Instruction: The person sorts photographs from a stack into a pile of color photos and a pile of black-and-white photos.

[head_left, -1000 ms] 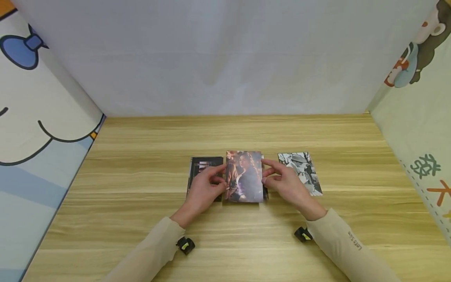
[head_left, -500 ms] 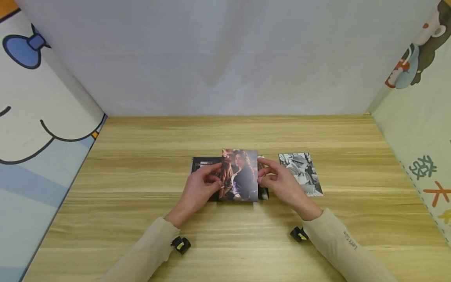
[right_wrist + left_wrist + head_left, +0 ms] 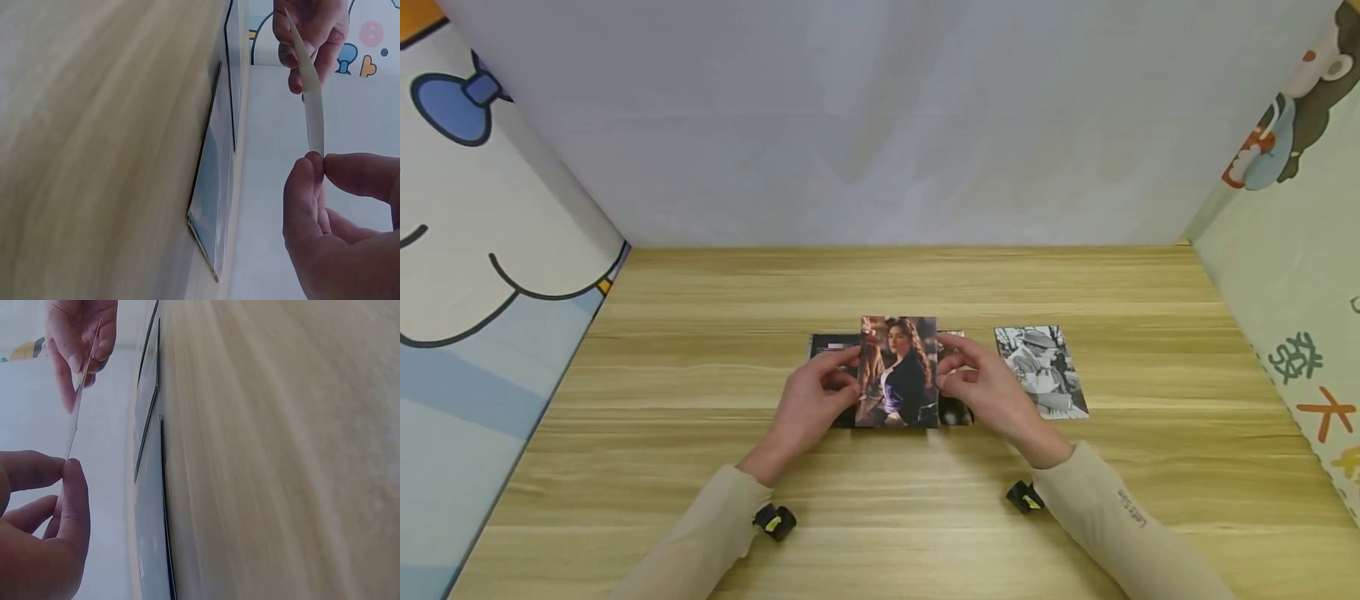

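A colour photo print [image 3: 898, 375] of a seated figure in dark clothing is held up between both hands. My left hand [image 3: 808, 396] pinches its left edge between thumb and fingers, and my right hand [image 3: 988, 396] pinches the right edge. Both wrist views show the print [image 3: 314, 112] nearly edge-on, raised above the table and slightly bowed. Beneath it lie a dark print [image 3: 823, 343] on the left and another print [image 3: 957, 410] on the right, each partly covered. To the right rests a black-and-white print [image 3: 1054, 367], its left side partly behind my right hand.
The wood-grain table [image 3: 895, 533] reaches back to a pale wall [image 3: 880, 150]. Cartoon-printed panels stand at the left [image 3: 467, 250] and right [image 3: 1285, 275]. Small black devices sit at the left wrist [image 3: 775, 522] and right wrist [image 3: 1025, 497].
Both hands have carried the colour print to the left, and its glare has faded. More of the print beneath on the right shows, less of the dark left one. The prints on the table stay put.
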The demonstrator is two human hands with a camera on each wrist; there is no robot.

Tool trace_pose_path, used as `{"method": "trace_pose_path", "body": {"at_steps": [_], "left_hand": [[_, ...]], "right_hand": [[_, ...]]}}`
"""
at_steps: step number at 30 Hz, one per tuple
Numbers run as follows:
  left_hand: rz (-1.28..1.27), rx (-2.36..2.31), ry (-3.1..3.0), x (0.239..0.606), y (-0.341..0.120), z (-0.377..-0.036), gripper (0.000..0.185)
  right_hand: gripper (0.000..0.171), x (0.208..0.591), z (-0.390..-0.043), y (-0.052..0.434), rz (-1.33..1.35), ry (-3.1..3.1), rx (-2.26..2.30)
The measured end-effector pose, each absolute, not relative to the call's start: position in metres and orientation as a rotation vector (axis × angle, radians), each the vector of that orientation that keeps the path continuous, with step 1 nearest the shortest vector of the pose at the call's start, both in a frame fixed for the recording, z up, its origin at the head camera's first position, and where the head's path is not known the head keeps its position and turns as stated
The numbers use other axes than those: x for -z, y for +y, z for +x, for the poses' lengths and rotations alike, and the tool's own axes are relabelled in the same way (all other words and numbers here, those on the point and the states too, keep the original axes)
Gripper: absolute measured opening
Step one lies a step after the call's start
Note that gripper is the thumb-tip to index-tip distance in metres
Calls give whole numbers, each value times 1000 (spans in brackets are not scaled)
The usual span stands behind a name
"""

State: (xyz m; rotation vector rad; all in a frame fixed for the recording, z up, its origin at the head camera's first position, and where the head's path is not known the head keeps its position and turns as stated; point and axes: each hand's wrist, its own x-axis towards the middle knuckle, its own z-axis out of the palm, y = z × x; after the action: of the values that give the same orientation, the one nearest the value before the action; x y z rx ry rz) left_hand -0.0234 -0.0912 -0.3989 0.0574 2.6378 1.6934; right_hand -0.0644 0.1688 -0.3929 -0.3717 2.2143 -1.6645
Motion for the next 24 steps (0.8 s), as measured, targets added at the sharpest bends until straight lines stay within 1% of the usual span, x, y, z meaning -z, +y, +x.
{"method": "trace_pose_path", "body": {"at_steps": [7,14,24], "left_hand": [[45,-1699,2633,398,-99,-22,51],[9,-1697,2616,397,-106,-21,50],[-9,-1691,2618,395,-116,-19,51]], "right_hand": [[66,391,-62,160,-363,2194,1694],[64,392,-64,152,-418,2203,1702],[66,391,-62,140,-438,2191,1714]]}}
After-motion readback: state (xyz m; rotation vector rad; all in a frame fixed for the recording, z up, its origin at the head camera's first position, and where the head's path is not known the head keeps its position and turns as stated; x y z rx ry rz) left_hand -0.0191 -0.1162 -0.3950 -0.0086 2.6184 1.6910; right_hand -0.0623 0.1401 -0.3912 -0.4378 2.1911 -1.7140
